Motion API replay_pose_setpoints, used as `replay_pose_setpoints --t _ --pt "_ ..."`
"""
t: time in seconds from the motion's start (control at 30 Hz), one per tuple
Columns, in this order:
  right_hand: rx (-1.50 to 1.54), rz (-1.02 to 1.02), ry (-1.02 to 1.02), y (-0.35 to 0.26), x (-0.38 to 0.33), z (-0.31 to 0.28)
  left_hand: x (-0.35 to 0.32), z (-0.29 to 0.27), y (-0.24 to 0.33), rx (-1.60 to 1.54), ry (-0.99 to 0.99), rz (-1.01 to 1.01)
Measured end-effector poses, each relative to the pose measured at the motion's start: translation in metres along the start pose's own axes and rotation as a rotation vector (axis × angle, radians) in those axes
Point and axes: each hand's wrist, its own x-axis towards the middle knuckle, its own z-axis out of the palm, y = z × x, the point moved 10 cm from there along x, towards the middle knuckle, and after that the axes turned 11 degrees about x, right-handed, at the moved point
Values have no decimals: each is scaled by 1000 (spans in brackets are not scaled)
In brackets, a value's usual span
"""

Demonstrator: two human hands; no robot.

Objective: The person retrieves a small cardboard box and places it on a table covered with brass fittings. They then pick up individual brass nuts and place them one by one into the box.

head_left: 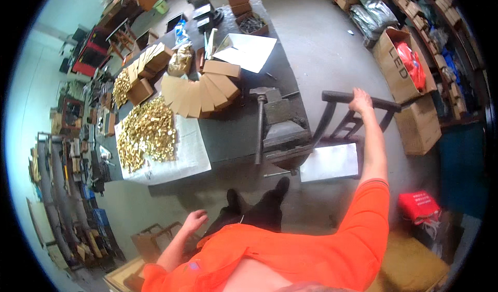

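Note:
My right hand (360,101) is wrapped over the top rail of a dark wooden chair (386,104), with the arm stretched out to the right. A white sheet (329,162) lies on the chair's seat. Low beside my body, my left hand (195,220) hangs with its fingers curled in and nothing visible in them. It is apart from the workbench (236,141) in front of me. On the bench's near right corner stands a bench vise (282,128). A heap of small brass-coloured metal parts (148,136) lies on white paper (192,154).
A fan of brown cardboard boxes (199,94) and a white sheet (246,50) lie farther back on the bench, near a second vise (202,6). Large cartons (397,66) stand at right, with a red bag (419,206) nearer. Shelving (59,178) lines the left.

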Motion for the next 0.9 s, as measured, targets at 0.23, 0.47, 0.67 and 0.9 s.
replay_pose_setpoints --t 0.23,0.47,0.67,0.9 --pt "-61 -16 -292 13 -110 -1 0 -17 27 -195 143 238" --pt "-44 -147 -437 -19 -248 17 25 25 -132 -88 8 47" --pt "25 -51 -401 -41 -286 18 4 -4 -139 -142 145 41" --pt "156 169 -296 4 -322 29 -11 54 -143 -397 41 -55"
